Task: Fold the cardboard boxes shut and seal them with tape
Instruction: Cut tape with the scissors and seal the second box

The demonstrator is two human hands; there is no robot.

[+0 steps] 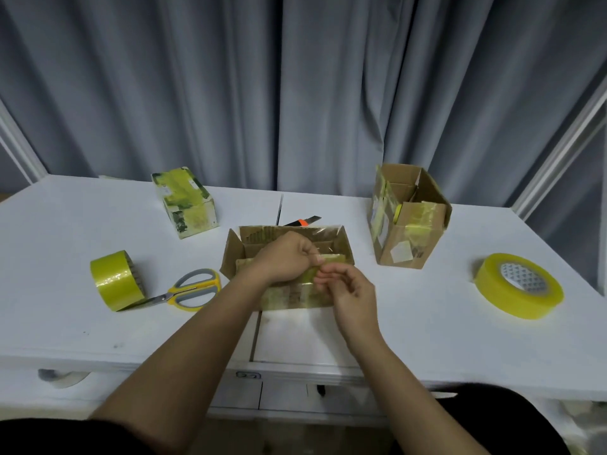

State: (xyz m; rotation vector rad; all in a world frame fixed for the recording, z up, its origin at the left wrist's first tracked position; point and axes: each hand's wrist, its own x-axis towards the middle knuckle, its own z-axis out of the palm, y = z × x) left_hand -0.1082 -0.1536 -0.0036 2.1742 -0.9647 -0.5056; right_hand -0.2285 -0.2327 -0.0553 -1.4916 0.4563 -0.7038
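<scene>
Bare surface (pixel 427 310) lies open between the middle box (pixel 341 247) and the flat tape roll (pixel 519 285) on the right, while scissors (pixel 190 290) and an upright tape roll (pixel 115 280) crowd its left.

Box cutter (pixel 303 221) half hidden behind open box (pixel 341 247); hands' (pixel 315 274) grip blurred.

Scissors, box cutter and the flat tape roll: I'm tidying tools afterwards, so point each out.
scissors (pixel 193 290), head view, on the grey and yellow handles.
box cutter (pixel 303 221), head view, on its orange body.
flat tape roll (pixel 505 295), head view, on its yellow outer band.
</scene>
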